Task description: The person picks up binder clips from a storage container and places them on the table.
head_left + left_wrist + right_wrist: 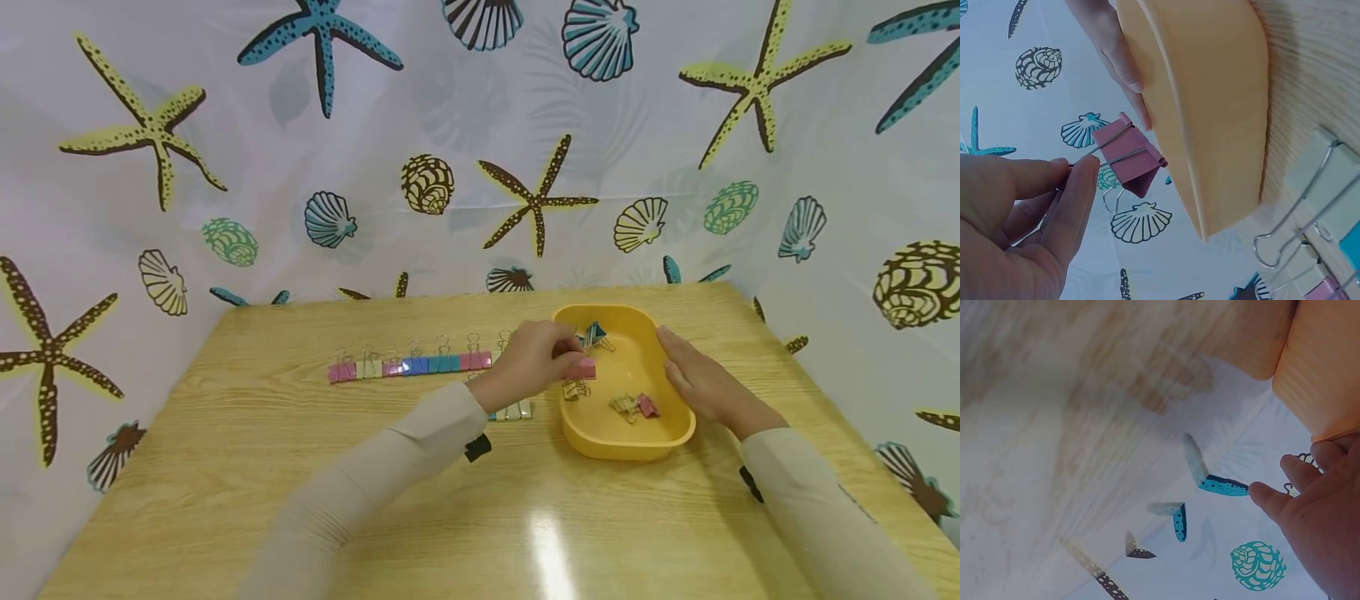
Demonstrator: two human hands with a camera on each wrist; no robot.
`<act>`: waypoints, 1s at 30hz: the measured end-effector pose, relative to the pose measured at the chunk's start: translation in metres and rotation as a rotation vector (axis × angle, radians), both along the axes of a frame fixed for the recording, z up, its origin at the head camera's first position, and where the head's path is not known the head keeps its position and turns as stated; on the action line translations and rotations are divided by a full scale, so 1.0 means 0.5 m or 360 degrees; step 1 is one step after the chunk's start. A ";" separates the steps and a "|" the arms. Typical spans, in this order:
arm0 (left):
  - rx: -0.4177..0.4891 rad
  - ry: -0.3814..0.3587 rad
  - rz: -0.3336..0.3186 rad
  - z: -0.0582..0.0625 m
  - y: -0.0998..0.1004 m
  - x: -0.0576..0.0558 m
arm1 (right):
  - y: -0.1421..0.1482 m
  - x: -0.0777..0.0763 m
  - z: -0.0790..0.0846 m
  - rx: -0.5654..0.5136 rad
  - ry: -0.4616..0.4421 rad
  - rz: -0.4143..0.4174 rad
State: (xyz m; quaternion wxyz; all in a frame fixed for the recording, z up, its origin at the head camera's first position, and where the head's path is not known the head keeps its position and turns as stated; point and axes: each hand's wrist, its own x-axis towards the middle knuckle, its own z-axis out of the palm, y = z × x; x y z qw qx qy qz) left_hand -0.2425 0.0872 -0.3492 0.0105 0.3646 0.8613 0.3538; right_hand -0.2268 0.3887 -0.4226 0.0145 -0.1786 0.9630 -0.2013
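Note:
My left hand (528,358) pinches a pink binder clip (1127,155) by a wire handle, over the left side of a yellow plastic bin (630,450). In the left wrist view the clip's body points away from the fingertips, near the bin's rim. My right hand (705,383) lies along the bin's right wall with fairly straight fingers. Inside the bin are blue clips (595,335), yellowish clips (624,407) and another pink clip (648,406).
Left of the bin, a row of binder clips (442,363) in pink, cream, blue and teal stands with handles up. Nearer me is a second group with cream clips (517,410), partly behind the left forearm. A patterned curtain (450,242) borders the wooden table (247,467).

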 end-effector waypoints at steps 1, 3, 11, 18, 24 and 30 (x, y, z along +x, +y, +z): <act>0.0029 -0.0019 0.0004 -0.003 -0.011 0.001 | 0.000 0.001 0.001 -0.0009 0.0001 0.0004; 0.0071 -0.0050 0.0027 -0.010 -0.035 0.005 | -0.001 0.001 0.002 -0.0028 0.0007 0.0015; 0.0169 -0.0138 0.0115 -0.033 -0.150 -0.001 | -0.003 0.003 0.004 -0.0059 0.0011 0.0034; 0.0143 -0.0176 0.0272 -0.051 -0.240 -0.013 | -0.003 0.004 0.004 -0.0081 -0.0003 0.0031; 0.0051 -0.0273 0.0363 -0.071 -0.297 -0.017 | -0.002 0.003 0.003 -0.0072 -0.0021 0.0025; -0.0057 -0.0282 0.0338 -0.086 -0.323 -0.016 | -0.002 0.004 0.007 -0.0084 -0.0077 0.0008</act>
